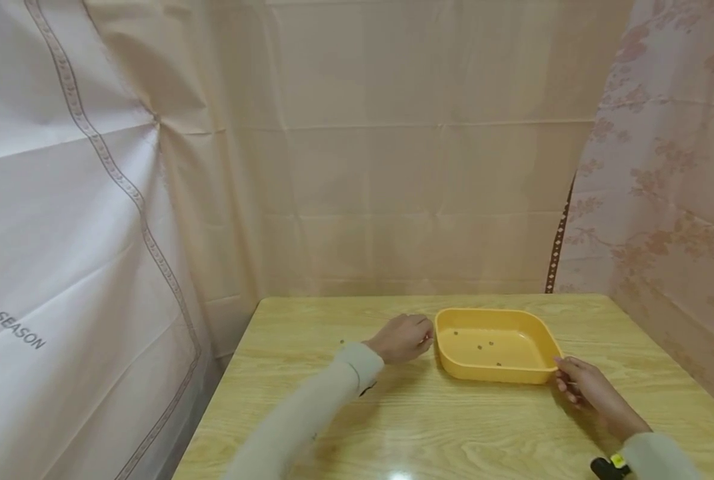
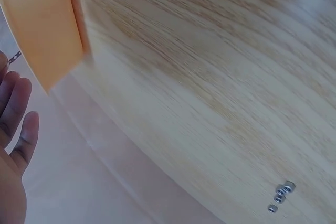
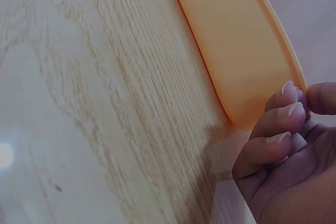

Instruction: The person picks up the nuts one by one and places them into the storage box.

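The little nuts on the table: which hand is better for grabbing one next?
Probably the left hand. The nuts lie on its side of the yellow tray, while the right hand is at the opposite end, pinching the rim. I can't tell whether the left is holding something.

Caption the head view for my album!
Right hand gripping a yellow tray holding four tiny pieces, left hand at the opposite end.
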The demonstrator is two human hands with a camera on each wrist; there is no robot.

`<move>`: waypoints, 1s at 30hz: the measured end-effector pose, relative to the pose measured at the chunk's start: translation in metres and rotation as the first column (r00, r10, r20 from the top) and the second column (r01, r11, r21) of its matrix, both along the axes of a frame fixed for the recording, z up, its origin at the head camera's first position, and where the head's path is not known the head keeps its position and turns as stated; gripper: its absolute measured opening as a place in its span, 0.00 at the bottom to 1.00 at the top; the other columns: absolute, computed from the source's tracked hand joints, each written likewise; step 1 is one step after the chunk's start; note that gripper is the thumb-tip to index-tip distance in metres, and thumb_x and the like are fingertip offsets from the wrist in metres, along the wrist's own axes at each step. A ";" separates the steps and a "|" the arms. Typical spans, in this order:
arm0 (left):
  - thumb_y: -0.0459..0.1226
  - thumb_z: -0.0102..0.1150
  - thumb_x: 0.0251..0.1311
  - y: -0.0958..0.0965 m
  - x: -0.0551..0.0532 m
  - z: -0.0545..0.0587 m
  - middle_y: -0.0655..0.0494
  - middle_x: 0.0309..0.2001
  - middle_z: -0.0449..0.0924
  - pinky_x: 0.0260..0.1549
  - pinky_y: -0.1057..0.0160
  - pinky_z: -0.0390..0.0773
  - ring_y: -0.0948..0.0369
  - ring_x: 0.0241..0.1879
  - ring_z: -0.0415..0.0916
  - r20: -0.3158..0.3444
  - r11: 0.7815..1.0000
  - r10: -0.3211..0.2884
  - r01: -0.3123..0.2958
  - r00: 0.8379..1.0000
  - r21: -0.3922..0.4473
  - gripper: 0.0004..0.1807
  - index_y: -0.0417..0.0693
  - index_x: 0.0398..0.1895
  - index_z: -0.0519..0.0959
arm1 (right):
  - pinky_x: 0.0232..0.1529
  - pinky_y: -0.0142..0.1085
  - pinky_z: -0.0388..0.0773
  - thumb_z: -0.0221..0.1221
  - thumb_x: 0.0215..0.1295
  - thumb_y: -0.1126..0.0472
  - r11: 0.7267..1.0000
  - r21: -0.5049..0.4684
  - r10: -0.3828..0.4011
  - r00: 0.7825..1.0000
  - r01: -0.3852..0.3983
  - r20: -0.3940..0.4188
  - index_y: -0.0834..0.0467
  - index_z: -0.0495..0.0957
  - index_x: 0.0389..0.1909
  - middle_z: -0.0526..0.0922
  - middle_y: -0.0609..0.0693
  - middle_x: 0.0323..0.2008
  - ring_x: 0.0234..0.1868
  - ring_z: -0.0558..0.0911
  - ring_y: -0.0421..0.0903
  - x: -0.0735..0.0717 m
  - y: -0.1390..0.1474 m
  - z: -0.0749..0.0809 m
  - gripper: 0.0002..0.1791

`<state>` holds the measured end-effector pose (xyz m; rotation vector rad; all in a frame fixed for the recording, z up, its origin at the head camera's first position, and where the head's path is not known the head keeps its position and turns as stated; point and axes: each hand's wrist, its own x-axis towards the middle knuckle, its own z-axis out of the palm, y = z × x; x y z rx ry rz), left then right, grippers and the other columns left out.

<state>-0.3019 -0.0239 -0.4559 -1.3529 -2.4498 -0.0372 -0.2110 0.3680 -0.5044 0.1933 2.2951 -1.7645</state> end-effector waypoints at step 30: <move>0.41 0.57 0.74 0.038 0.002 -0.008 0.64 0.37 0.81 0.32 0.77 0.72 0.72 0.31 0.71 -0.076 0.994 -0.099 0.096 0.992 -0.046 0.07 0.54 0.40 0.84 | 0.20 0.32 0.68 0.41 0.85 0.46 1.000 -0.002 0.017 0.999 -0.018 -0.044 0.59 0.68 0.35 0.71 0.46 0.26 0.19 0.69 0.39 0.001 0.000 -0.004 0.22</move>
